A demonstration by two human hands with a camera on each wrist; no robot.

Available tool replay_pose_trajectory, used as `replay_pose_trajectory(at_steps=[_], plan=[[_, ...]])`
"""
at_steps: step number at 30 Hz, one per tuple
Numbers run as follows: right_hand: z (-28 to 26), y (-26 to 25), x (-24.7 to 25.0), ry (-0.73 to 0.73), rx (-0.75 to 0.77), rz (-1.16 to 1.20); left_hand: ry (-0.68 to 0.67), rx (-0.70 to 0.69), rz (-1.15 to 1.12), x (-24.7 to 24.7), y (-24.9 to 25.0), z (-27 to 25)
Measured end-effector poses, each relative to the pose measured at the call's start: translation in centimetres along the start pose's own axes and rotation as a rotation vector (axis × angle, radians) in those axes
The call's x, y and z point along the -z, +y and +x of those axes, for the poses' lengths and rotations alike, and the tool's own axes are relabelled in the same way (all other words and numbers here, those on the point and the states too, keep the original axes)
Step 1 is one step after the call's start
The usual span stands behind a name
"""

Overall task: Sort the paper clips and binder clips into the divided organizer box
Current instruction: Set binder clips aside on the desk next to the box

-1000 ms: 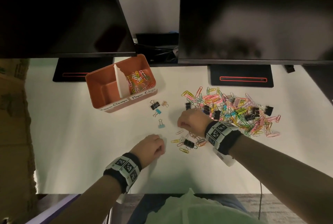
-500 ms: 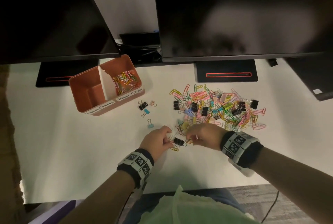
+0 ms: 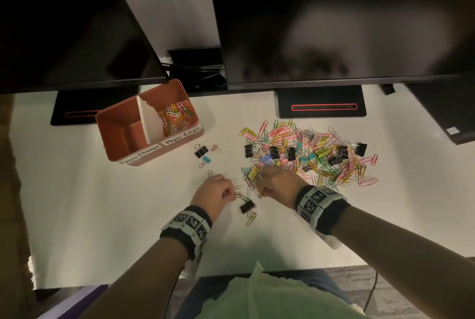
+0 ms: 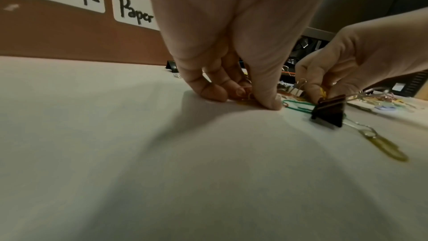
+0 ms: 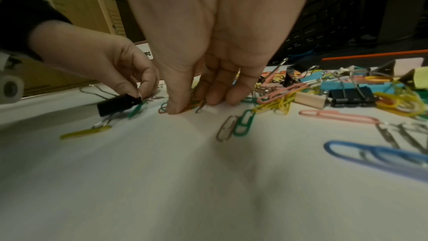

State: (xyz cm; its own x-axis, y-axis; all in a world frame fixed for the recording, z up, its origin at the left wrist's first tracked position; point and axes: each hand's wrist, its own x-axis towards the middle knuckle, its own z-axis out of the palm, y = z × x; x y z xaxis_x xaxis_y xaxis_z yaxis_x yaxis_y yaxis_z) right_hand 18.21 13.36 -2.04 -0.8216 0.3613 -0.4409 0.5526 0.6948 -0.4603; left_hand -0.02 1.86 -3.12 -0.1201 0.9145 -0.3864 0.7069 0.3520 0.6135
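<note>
white desk (image 3: 102, 203), both hands (image 3: 214, 194) pinching clips (image 3: 262, 194)

Black wristbands (image 3: 186, 226) bearing white square-code tags; pale green top (image 3: 270, 295); forearms bare.

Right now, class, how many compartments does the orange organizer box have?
2. The left compartment, labelled Paper Clamps, shows no clips. The right compartment, labelled Paper Clips, holds coloured paper clips. A white divider separates them. Nothing seems hidden.
</note>
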Motion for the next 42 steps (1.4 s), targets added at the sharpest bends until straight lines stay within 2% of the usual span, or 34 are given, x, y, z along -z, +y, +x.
replay_pose_trajectory(at_steps=[4,10,17,21,25,29,35,42], plan=[[-0.1,-0.1,0.1,-0.009,0.03,-0.024,-0.002,0.013,0.017,0.4,-0.3,-0.1],[-0.7,0.0,0.0,-0.038,-0.008,0.058,-0.04,0.037,0.05,0.2,-0.4,0.3],[0.0,-1.1,-0.6,-0.03,0.078,0.13,-0.035,-0.027,0.059,0.1,-1.3,-0.2],[0.8,-1.0,-1.0,-0.023,0.018,0.072,-0.017,-0.059,0.047,0.1,-2.2,-0.7],[1.6,-0.7,-0.5,-0.022,0.027,0.012,0.022,-0.044,-0.034,0.1,-2.3,-0.9],[2.1,-0.6,-0.5,0.073,0.043,0.008,-0.005,-0.109,0.001,-0.1,-1.2,0.3],[2.4,-0.1,-0.8,0.173,0.039,0.019,0.003,-0.089,0.032,-0.3,-0.8,1.4],[2.0,0.4,-1.1,0.181,0.085,-0.028,-0.013,-0.075,0.069,-0.4,-0.8,1.5]])
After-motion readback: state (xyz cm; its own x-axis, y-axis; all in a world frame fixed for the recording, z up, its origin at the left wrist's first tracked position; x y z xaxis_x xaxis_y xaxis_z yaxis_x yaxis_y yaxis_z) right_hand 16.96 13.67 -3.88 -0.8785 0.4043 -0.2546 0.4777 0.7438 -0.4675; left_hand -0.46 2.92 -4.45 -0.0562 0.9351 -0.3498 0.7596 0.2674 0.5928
